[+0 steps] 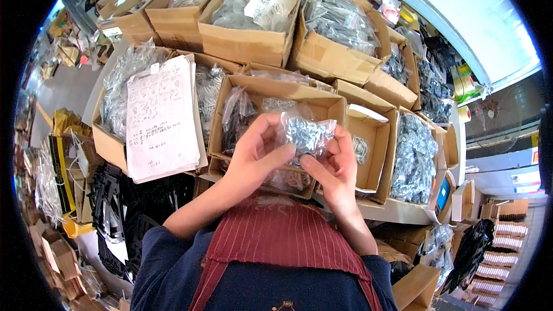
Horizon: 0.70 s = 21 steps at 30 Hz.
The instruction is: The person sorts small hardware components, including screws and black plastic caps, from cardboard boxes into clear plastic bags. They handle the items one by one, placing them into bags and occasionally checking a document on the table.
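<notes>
A small clear plastic bag of shiny metal hardware (308,133) is held up between my two hands, above an open cardboard box (227,89). My left hand (260,152) grips the bag's left side, thumb across its front. On the right side, my right hand (336,161) pinches it, with the thumb at the bag's lower edge. The exact kind of the small metal pieces is too fine to make out. Inside the box below lie more clear bags of parts (239,112), partly hidden by my hands.
Sheets of handwritten paper (164,121) lie over boxes at the left. A box of bagged metal pieces (413,158) and a box with few parts (374,164) stand at the right. Behind, a row of cartons (247,40) holds more bags. Black parts (124,213) sit at lower left.
</notes>
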Tool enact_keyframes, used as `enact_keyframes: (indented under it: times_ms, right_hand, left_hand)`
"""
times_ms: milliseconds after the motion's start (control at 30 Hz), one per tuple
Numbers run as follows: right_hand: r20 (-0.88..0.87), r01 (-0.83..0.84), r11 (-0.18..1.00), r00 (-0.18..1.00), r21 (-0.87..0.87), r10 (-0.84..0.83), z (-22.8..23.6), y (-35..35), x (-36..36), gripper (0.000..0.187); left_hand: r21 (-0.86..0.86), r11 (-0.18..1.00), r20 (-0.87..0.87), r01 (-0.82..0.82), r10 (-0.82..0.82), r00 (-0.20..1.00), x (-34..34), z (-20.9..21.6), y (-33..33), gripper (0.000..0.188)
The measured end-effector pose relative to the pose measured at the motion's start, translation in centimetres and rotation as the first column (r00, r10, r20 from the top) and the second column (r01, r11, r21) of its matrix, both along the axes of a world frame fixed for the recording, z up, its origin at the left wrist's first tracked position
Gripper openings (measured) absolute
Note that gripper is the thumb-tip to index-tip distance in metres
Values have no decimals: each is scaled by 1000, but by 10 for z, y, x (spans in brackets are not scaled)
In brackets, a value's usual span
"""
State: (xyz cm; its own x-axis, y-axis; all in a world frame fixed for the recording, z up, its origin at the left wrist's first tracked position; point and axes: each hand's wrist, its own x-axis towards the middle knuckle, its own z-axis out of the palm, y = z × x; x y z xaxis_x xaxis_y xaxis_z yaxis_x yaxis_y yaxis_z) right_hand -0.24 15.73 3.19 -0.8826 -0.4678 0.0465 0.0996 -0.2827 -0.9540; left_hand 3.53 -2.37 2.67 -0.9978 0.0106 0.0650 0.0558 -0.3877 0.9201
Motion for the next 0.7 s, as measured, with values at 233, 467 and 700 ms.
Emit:
enact_keyframes:
  times_ms: [233, 467, 700]
  right_hand:
    - [19, -12, 1000, 1000, -22, 12, -2, -2, 3, 58]
    - [49, 33, 999, 998, 3, -33, 2, -2, 6, 56]
    - [35, 22, 1000, 999, 5, -22, -1, 1, 2, 55]
  left_hand:
    - [-23, 1000, 30, -3, 4, 1000, -2, -2, -1, 38]
    - [15, 1000, 18, 0, 0, 1000, -3, -9, -2, 37]
    - [11, 1000, 36, -4, 4, 999, -1, -11, -1, 36]
